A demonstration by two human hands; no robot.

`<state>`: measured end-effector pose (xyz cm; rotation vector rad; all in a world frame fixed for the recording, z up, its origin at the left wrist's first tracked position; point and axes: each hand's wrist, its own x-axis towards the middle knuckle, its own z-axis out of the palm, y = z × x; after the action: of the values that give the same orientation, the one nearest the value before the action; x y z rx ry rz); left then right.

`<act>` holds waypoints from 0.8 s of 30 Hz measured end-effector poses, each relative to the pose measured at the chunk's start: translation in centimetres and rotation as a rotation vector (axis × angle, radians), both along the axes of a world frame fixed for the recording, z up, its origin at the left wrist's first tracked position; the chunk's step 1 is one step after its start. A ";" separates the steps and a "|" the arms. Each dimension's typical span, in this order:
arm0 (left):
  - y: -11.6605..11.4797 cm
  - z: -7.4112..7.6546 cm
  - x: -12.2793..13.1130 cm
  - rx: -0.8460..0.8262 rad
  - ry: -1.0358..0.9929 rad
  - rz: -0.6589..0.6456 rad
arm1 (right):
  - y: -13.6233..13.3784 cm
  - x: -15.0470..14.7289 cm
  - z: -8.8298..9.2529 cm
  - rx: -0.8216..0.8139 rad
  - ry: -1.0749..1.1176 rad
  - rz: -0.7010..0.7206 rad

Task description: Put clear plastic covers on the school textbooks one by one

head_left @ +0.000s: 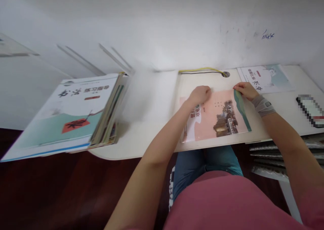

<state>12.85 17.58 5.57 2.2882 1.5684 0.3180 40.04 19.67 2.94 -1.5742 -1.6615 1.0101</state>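
Note:
A pink booklet (210, 118) with a picture of buildings and a green strip along its right side lies on the white desk in front of me. Its surface looks glossy, and clear film seems to edge it. My left hand (200, 95) rests over its upper left part, fingers curled inward; whatever they grip is hidden. At the upper right corner, my right hand (245, 90) pinches the booklet's edge between thumb and fingers. A grey band is around that wrist.
To the left stands a stack of booklets (83, 113), overhanging the front edge of the desk (136, 140). Another booklet (268, 78) lies at the back right. A pixelated phone-like object (311, 110) is far right. A yellow cable (202, 69) runs into a round hole by the wall.

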 end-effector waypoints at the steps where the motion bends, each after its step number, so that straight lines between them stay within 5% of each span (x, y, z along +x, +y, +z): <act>1: 0.6 -0.1 0.7 -0.039 -0.022 -0.010 | 0.0 0.2 0.2 0.022 -0.038 0.011; 5: 2.0 -0.4 1.8 -0.081 -0.055 -0.011 | 0.1 -0.4 1.2 0.209 -0.423 0.078; 9: 2.6 -0.5 1.7 -0.107 -0.050 -0.045 | 0.1 -4.1 2.3 0.392 -0.683 0.251; 15: 3.1 -0.9 0.9 -0.108 0.034 -0.010 | 0.8 -9.4 2.1 0.221 -0.737 0.474; 24: -0.3 -3.1 -3.1 0.055 0.239 0.289 | 0.4 -7.3 0.2 0.188 -0.924 0.177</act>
<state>9.77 17.26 2.48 2.2042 2.0402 0.1635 32.74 20.09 3.17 -1.9172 -2.4339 0.1376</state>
